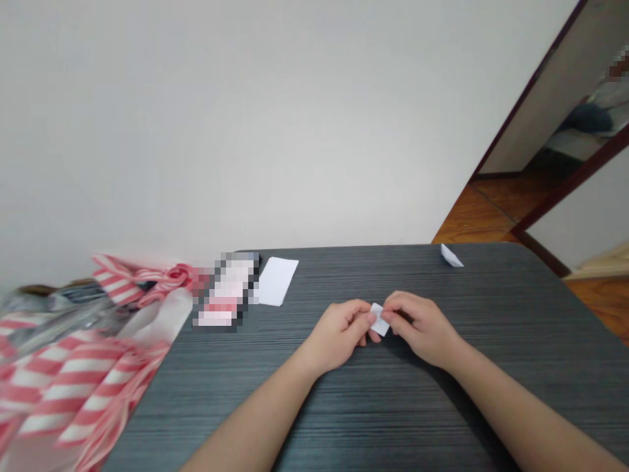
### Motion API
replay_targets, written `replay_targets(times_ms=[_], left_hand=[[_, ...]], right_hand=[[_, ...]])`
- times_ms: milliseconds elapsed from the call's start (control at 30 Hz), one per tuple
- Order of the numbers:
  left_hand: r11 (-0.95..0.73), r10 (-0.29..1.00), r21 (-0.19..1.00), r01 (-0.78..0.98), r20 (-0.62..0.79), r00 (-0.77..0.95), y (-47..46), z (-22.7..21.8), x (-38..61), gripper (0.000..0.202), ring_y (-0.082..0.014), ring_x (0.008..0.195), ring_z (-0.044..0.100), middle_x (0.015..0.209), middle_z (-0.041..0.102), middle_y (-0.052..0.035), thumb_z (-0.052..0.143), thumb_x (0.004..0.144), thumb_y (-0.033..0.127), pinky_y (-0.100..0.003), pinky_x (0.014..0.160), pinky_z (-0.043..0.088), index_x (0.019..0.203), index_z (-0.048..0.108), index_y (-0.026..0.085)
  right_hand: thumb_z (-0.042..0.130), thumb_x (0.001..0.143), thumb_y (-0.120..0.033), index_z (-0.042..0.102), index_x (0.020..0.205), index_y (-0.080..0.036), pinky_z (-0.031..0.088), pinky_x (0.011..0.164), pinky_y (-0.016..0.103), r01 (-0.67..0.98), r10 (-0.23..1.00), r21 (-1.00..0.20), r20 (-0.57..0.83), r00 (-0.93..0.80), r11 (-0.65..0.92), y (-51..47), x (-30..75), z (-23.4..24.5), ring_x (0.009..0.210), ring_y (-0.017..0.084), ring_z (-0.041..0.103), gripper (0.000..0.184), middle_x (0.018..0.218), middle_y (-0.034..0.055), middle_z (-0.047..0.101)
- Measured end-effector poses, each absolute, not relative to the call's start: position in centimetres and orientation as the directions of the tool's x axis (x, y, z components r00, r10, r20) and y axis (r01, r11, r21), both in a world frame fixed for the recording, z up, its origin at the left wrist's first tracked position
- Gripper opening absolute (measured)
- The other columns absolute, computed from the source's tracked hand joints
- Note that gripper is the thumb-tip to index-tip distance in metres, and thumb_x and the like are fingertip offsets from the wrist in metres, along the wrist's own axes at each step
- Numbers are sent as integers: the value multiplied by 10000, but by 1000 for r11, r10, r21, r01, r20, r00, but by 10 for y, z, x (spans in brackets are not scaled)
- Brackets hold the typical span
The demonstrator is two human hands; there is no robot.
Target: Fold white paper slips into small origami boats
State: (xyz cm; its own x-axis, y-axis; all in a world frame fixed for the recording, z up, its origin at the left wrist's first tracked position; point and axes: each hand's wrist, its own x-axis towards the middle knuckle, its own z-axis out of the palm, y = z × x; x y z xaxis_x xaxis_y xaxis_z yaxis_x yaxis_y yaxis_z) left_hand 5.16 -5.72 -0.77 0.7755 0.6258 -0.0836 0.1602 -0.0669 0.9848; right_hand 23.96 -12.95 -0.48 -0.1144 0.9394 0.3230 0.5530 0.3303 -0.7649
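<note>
Both of my hands meet over the middle of the dark grey table. My left hand and my right hand pinch a small folded white paper piece between their fingertips, just above the tabletop. The fingers of both hands are curled tight round it. Most of the paper is hidden by the fingers.
A white sheet of paper lies flat at the table's far left. A small folded white paper shape sits near the far right edge. Red-and-white striped plastic bags crowd the left side. A white wall stands behind; a doorway opens at right.
</note>
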Motion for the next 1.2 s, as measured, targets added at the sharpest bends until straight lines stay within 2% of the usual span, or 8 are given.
replay_targets(times_ms=[133,267,367,500,633,800,1200], left_hand=[[-33,616,987,160,-106,781,-58,-10,52,187,-114,619,588,768,723,-40,651,842,275,-205,580,454,968,665,139],[-55,623,978,199,-122,773,-59,-6,52,203,-106,585,573,740,721,-34,580,902,323,-207,582,457,928,672,145],[-76,632,972,221,-125,765,-59,-4,52,227,-105,570,566,726,717,-31,556,919,348,-205,572,451,897,663,148],[-69,643,973,219,-125,756,-59,-4,52,234,-105,568,567,735,715,-28,546,925,365,-202,562,446,886,645,157],[-82,648,975,205,-104,755,-59,-5,52,233,-103,566,571,739,709,-26,545,924,361,-201,555,441,876,646,157],[-88,646,978,191,-90,758,-58,-5,53,216,-103,566,575,733,708,-27,554,916,342,-202,557,447,868,651,154],[-84,641,979,184,-88,762,-58,-6,53,164,-102,568,573,752,710,-26,551,907,283,-198,555,452,930,649,153]], right_hand=[[532,955,-207,578,769,-197,418,627,256,581,941,-751,326,-87,314,-130,239,-5,651,138,558,191,714,9,600],[536,952,-229,587,795,-200,418,606,255,574,956,-772,285,-71,272,-131,238,-7,632,137,560,169,699,3,604],[544,950,-259,582,926,-210,436,579,250,503,977,-842,209,-30,195,-132,238,-13,604,135,575,68,713,-4,628],[553,943,-273,560,1081,-211,458,565,246,435,987,-887,162,-24,156,-131,239,-18,571,129,577,152,721,-13,641],[592,916,-283,653,924,-198,429,539,230,495,990,-858,124,-64,139,-131,242,-11,563,124,566,105,689,-8,651],[581,924,-292,707,817,-190,405,531,221,553,988,-819,116,-105,155,-130,242,-5,553,120,564,195,653,-4,659],[576,929,-335,623,727,-176,388,469,203,467,999,-884,9,-52,32,-131,241,-10,469,103,524,262,543,-26,590]])
